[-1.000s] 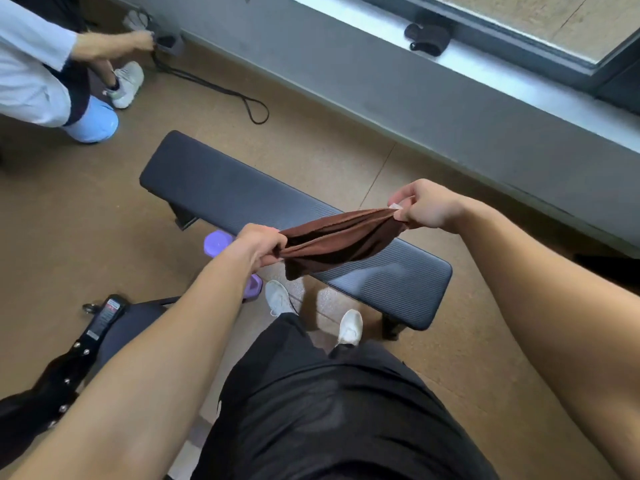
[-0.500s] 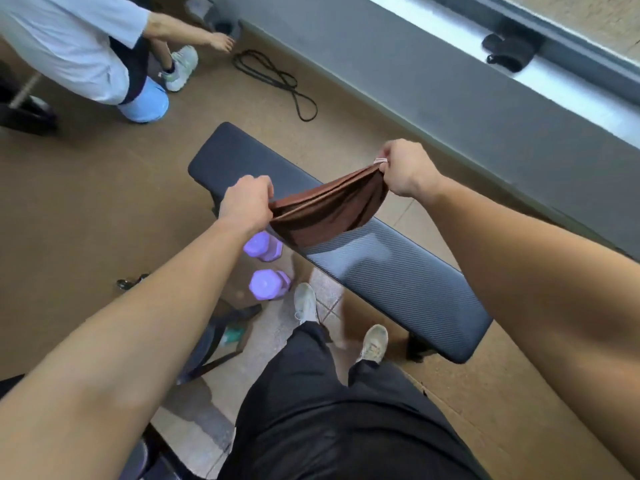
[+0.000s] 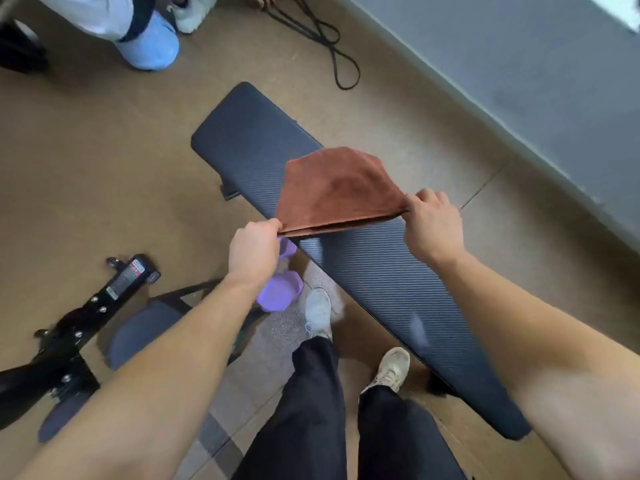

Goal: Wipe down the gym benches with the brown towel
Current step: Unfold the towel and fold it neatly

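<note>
In the middle of the frame, the left hand point(image 3: 254, 252) and the right hand point(image 3: 433, 225) each pinch one end of the brown towel point(image 3: 337, 190). They pull it tight so it spreads wide over the long dark surface point(image 3: 381, 282), ready for wiping, I think.

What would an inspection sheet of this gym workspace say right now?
Surface: gym bench, black ribbed pad, lies diagonally, with glare patches.
Job's things: brown towel spread between both hands over the bench's middle; contact with the pad unclear.
Clutter: purple dumbbell on the floor beside the bench; black equipment frame at left.
Hands: left hand and right hand each pinch a towel corner.
Cables: black cord looped on the floor near the wall.
Surroundings: brown floor, grey wall, another person at top left.
</note>
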Action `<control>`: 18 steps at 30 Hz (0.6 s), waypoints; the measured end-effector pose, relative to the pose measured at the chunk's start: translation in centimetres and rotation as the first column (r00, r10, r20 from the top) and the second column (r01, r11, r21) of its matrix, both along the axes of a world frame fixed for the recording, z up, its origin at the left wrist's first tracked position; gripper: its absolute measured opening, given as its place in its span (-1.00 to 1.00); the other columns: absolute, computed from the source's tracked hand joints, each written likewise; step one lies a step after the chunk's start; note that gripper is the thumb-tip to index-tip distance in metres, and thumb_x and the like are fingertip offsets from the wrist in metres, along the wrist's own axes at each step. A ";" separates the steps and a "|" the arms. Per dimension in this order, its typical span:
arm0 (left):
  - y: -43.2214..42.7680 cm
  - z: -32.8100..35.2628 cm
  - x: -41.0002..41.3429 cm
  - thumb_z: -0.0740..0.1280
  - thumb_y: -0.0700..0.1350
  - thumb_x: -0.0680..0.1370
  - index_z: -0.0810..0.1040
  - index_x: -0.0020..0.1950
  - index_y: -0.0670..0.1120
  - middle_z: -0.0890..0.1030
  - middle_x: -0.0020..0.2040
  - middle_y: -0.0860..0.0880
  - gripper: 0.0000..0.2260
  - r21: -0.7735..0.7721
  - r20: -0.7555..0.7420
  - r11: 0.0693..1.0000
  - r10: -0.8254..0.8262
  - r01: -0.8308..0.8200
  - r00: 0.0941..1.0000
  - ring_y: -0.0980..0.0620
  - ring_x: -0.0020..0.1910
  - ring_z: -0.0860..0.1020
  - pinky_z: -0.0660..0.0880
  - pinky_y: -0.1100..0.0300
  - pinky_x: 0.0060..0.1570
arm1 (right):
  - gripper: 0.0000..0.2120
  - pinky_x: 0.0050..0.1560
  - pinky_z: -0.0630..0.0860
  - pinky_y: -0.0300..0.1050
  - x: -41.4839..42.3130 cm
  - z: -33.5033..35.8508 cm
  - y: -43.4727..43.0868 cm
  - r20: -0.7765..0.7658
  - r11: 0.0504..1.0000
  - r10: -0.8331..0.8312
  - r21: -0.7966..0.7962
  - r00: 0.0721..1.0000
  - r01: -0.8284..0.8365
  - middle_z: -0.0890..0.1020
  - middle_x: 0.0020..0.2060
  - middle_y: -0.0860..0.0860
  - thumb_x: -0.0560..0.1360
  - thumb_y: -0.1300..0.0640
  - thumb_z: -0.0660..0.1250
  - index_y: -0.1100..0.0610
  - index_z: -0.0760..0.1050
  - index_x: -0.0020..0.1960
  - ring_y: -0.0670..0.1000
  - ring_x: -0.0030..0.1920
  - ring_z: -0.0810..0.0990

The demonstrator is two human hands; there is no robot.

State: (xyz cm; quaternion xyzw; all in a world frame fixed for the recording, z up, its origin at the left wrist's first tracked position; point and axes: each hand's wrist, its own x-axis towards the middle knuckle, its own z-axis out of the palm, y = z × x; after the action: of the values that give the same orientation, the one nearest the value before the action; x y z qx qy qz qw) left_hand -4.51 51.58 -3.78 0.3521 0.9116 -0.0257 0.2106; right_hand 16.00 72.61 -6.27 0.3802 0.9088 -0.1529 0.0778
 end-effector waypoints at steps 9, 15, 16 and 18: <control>-2.2 -15.1 3.5 0.18 -0.17 0.50 0.55 0.00 -0.02 0.62 -0.03 -0.15 -0.81 -0.309 0.189 0.950 0.107 -0.044 0.976 -0.24 -0.08 0.55 0.46 0.06 -0.15 | -0.68 0.13 0.49 0.12 4.7 -15.6 -3.3 0.238 0.945 0.069 -0.326 0.969 0.012 0.54 0.06 0.10 0.55 0.18 0.16 0.02 0.53 0.24 0.22 0.17 0.46; 3.6 -18.5 -4.4 0.15 -0.07 0.55 0.62 0.07 -0.02 0.64 0.13 -0.15 -0.73 0.058 0.099 0.878 0.468 -0.475 0.878 -0.25 0.14 0.55 0.47 0.04 0.13 | -0.72 0.18 0.47 0.13 -5.0 -17.3 3.9 -0.040 0.952 -0.168 -0.267 0.985 0.151 0.54 0.15 0.24 0.56 0.18 0.21 0.13 0.55 0.22 0.32 0.23 0.46; 4.4 -19.4 -5.5 0.18 -0.02 0.55 0.60 0.14 -0.01 0.62 0.20 -0.13 -0.73 0.111 0.143 0.830 0.531 -0.547 0.835 -0.22 0.21 0.53 0.45 0.05 0.20 | -0.70 0.20 0.45 0.14 -6.7 -17.6 4.9 -0.040 0.955 -0.188 -0.239 0.981 0.173 0.52 0.19 0.23 0.55 0.16 0.21 0.10 0.53 0.26 0.31 0.26 0.45; 5.3 -20.9 -6.3 0.30 0.18 0.51 0.42 0.38 -0.03 0.47 0.37 -0.11 -0.49 0.078 0.261 0.753 0.617 -0.653 0.742 -0.17 0.35 0.45 0.37 0.02 0.34 | -0.60 0.21 0.45 0.18 -9.2 -18.3 5.2 0.011 0.970 -0.220 -0.103 0.975 0.220 0.45 0.25 0.20 0.50 0.14 0.23 0.09 0.45 0.34 0.31 0.28 0.40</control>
State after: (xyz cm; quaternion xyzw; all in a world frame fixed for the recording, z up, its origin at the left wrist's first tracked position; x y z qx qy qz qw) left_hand -10.76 56.84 -24.71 0.0363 0.9467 0.1620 0.2760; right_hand 6.79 77.82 -24.59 0.4739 0.8520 -0.2077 0.0796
